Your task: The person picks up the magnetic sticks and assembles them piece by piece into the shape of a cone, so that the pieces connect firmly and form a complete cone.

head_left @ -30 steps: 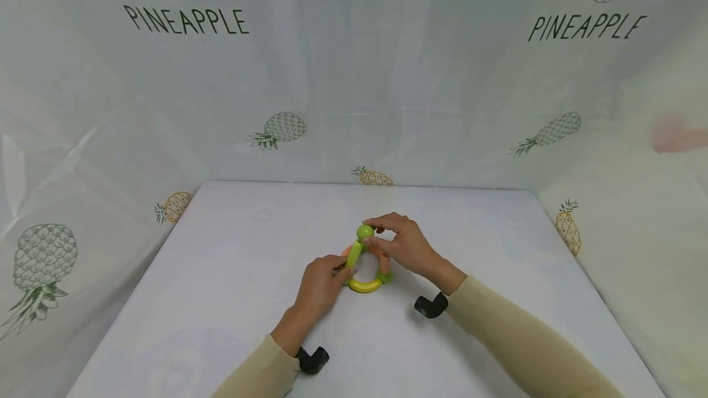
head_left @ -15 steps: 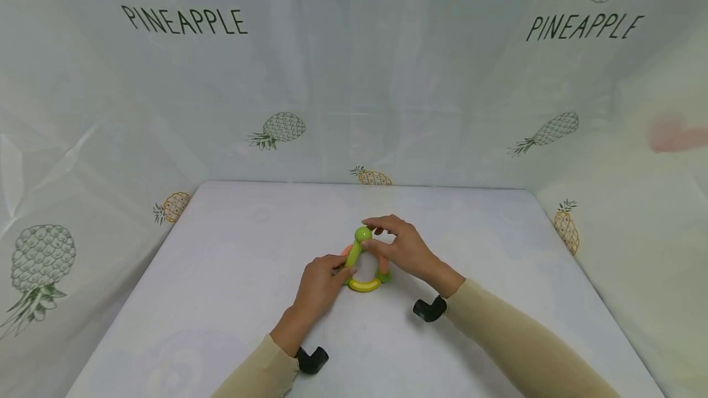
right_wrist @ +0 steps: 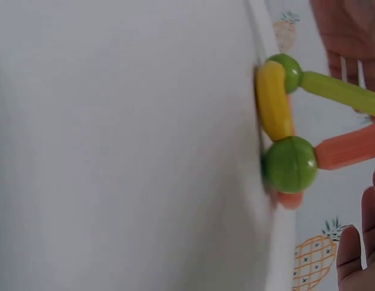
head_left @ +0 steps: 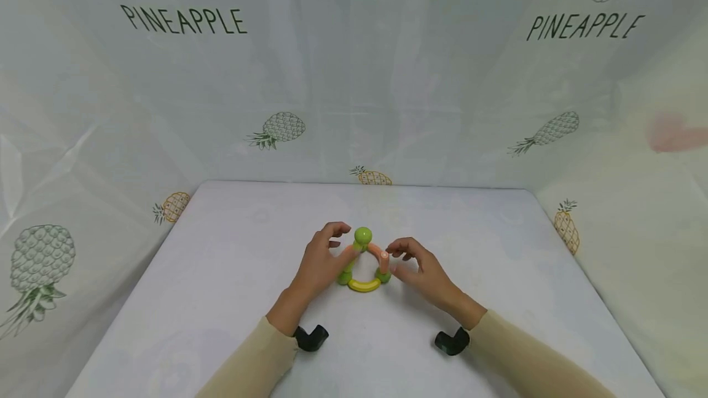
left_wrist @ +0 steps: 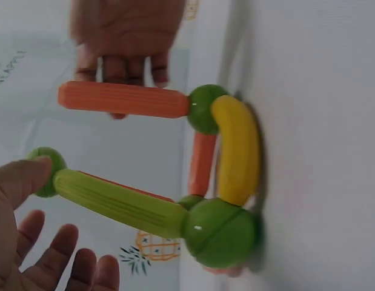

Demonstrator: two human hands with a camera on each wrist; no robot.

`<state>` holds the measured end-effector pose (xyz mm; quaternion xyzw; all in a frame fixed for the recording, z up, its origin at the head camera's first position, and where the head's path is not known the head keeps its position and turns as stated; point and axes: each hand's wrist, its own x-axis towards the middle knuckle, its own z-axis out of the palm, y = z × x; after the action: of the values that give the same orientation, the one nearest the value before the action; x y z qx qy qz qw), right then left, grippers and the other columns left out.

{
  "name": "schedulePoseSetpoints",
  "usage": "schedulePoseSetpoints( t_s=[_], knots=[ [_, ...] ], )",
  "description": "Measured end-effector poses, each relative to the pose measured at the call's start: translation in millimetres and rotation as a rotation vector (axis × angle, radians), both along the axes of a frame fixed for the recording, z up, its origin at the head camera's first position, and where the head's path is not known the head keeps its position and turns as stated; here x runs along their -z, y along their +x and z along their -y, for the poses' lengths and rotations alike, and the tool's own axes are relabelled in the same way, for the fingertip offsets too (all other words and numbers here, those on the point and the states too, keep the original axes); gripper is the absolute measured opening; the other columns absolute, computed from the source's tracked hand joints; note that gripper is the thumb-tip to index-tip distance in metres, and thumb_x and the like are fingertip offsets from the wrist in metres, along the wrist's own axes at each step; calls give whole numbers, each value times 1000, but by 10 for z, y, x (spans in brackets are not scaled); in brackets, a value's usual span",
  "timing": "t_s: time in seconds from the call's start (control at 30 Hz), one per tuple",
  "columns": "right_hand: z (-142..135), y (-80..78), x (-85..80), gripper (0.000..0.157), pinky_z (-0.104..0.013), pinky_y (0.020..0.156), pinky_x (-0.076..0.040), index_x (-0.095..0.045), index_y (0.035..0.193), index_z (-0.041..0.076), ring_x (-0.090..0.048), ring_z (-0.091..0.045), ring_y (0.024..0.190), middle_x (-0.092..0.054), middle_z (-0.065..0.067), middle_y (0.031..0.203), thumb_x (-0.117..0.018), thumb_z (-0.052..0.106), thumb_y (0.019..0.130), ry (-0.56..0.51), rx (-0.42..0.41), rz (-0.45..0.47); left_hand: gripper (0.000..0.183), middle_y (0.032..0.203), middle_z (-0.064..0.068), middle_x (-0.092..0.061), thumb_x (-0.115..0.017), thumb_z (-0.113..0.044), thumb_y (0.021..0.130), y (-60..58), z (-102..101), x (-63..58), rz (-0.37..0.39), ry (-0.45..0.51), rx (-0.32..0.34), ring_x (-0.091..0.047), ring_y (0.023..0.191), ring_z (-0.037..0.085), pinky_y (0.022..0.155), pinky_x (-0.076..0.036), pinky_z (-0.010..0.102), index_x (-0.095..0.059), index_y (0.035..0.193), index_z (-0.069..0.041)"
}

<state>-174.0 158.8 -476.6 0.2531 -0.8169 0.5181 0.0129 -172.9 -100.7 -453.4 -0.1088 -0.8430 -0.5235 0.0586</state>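
A toy frame of coloured rods and green balls stands on the table, its base formed by a curved yellow rod, orange rods and green balls. From it a light green rod rises at a slant, capped by a green ball. An orange rod stands up on the right side, its top end bare. My left hand is spread beside the light green rod, thumb over the top ball in the left wrist view; contact is unclear. Beside the orange rod, my right hand has loosely bent fingers and holds nothing.
The white table extends around the toy. Behind it and along its sides hangs a pale curtain printed with pineapples. A black wrist device sits at the left cuff, another black device at the right.
The right hand has let go of the top green ball and moved right, down to the orange rod. My left hand has loosened from the light green rod and risen toward the top ball.
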Motion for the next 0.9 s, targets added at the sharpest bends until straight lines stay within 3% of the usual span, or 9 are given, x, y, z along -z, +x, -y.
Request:
schedulePoseSetpoints(
  t_s=[0.1, 0.23, 0.5, 0.7, 0.9],
  knots=[
    [28, 28, 74, 30, -42, 97, -49, -64, 125, 21, -62, -19, 112, -68, 3, 120, -73, 12, 98, 31, 19, -18, 48, 140, 5, -62, -81, -29, 95, -48, -28, -94, 40, 53, 63, -54, 135, 38, 111, -48, 53, -59, 137, -17],
    [107, 20, 107, 25, -43, 93, -52, -67, 119, 19, -65, -21, 106, -70, 3, 112, -78, 16, 97, 48, 49, -61, 43, 135, 0, -65, -80, -32, 96, -88, -75, -159, 57, 46, 109, -59, 130, 35, 109, -48, 57, -62, 133, -21],
    [200, -38, 149, 25, -39, 85, -51, -69, 115, 15, -65, -19, 96, -71, 2, 104, -81, 10, 94, 59, 88, -169, 38, 119, -5, -75, -83, -28, 94, -136, -70, -220, -86, -127, 129, -68, 115, 29, 100, -54, 54, -70, 129, -21],
    [251, -59, 138, 24, -35, 79, -50, -70, 114, 17, -64, -19, 94, -72, 3, 101, -82, 12, 93, 60, 114, -186, 38, 123, -10, -75, -83, -33, 93, -151, -44, -261, -78, -179, 132, -66, 117, 21, 103, -53, 50, -74, 130, -25],
    [304, -73, 119, 24, -43, 79, -52, -72, 113, 16, -64, -19, 93, -72, 3, 100, -83, 14, 92, 75, 139, -164, 38, 130, -6, -74, -83, -27, 93, -150, -44, -276, -76, -179, 150, -64, 128, 21, 107, -52, 51, -76, 130, -26]
  ],
)
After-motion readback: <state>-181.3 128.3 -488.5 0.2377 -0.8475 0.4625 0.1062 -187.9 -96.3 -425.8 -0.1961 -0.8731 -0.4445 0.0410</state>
